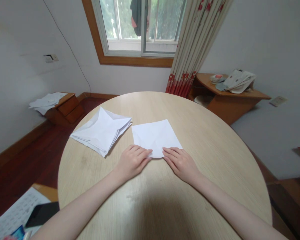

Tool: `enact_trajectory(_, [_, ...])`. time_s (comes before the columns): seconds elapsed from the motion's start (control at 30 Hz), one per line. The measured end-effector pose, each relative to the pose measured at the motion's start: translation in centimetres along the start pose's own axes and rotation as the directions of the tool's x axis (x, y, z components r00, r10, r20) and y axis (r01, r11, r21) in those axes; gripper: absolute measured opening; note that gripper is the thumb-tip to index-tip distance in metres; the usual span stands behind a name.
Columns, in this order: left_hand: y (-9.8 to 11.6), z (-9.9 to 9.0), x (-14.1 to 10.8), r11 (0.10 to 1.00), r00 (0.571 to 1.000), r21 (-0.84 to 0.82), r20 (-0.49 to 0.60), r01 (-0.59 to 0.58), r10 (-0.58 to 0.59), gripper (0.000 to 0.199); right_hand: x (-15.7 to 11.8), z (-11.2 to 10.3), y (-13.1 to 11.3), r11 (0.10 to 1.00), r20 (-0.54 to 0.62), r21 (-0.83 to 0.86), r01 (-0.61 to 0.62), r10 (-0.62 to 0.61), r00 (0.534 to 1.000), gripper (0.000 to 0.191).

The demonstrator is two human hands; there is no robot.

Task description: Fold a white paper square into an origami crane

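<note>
A white sheet of paper [155, 133] lies on the round wooden table in front of me. My left hand [133, 161] pinches its near left edge between thumb and fingers. At the near right edge, my right hand [180, 163] grips the same sheet, thumb below and fingers on top. Between the hands the near edge bows up slightly. To the left of the sheet rests a stack of folded white papers [102, 130], with several layers showing at its right side; neither hand touches it.
The round table [222, 160] fills the middle. A black phone [42, 213] and a printed sheet [17, 210] lie at the lower left. Beyond the table are a drawer cabinet [70, 110], a curtain [190, 46] and a corner shelf [230, 106] holding a bag [240, 81].
</note>
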State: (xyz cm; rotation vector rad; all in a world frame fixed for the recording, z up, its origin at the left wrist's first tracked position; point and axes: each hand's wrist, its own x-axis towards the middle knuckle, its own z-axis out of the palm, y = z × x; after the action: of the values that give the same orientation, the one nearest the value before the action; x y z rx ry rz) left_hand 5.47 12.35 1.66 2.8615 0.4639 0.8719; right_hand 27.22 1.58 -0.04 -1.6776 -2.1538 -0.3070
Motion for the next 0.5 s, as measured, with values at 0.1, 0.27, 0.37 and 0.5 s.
enact_trajectory(0.1, [-0.6, -0.4, 0.0, 0.986, 0.994, -0.16, -0.096, 0.041, -0.056, 0.043, 0.1, -0.2, 0.4, 0.995, -0.007, 0.099, 0.003, -0.002, 1.0, 0.028])
enact_trajectory(0.27, [-1.4, -0.9, 0.2, 0.962, 0.997, -0.274, 0.081, 0.02, 0.003, 0.044, 0.3, -1.0, 1.2, 0.967, 0.061, 0.254, -0.011, -0.005, 0.998, 0.03])
enact_trajectory(0.37, [-1.6, -0.8, 0.2, 0.97, 0.982, -0.243, 0.185, 0.021, 0.025, 0.043, 0.4, -1.4, 1.6, 0.946, 0.091, 0.323, -0.012, -0.019, 0.996, 0.03])
enact_trajectory(0.5, [-1.7, -0.2, 0.0, 0.967, 0.966, -0.255, 0.246, -0.019, 0.084, 0.04, 0.4, -1.6, 1.8, 0.93, 0.107, 0.366, -0.025, -0.015, 0.994, 0.027])
